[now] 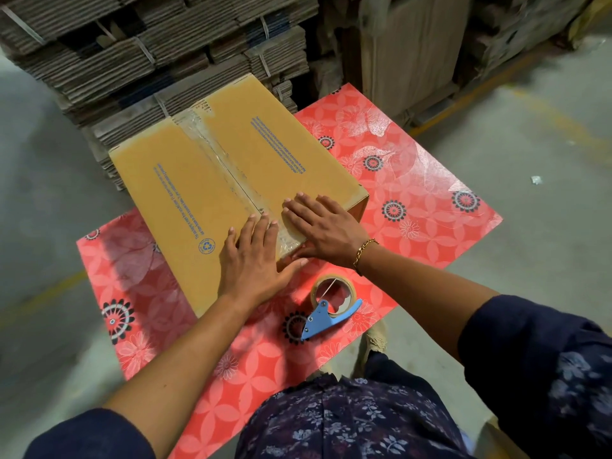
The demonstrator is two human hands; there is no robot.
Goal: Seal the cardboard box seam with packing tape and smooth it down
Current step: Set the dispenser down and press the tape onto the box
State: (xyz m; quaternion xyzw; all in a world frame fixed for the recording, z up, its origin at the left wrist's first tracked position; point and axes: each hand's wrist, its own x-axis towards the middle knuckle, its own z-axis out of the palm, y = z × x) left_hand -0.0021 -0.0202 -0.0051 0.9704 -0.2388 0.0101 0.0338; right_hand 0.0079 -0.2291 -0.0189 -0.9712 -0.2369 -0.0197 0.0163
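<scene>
A closed brown cardboard box [185, 180] with blue print lies on a red flowered table [414, 200]. Clear packing tape [215, 154] runs along its centre seam from the far edge to the near edge. My left hand [255, 256] lies flat on the box top at the near end of the seam, fingers apart, thumb over the edge. My right hand [324, 226] lies flat just right of the seam, thumb down on the box's near side. Neither hand holds anything. A tape roll in a blue dispenser [331, 304] lies on the table close to the box.
Bundled stacks of flattened cardboard [159, 54] rise behind the table. More cardboard sheets [414, 44] stand upright at the back right. Grey concrete floor [546, 226] with a yellow line surrounds the table. My foot [374, 342] shows under the table's near edge.
</scene>
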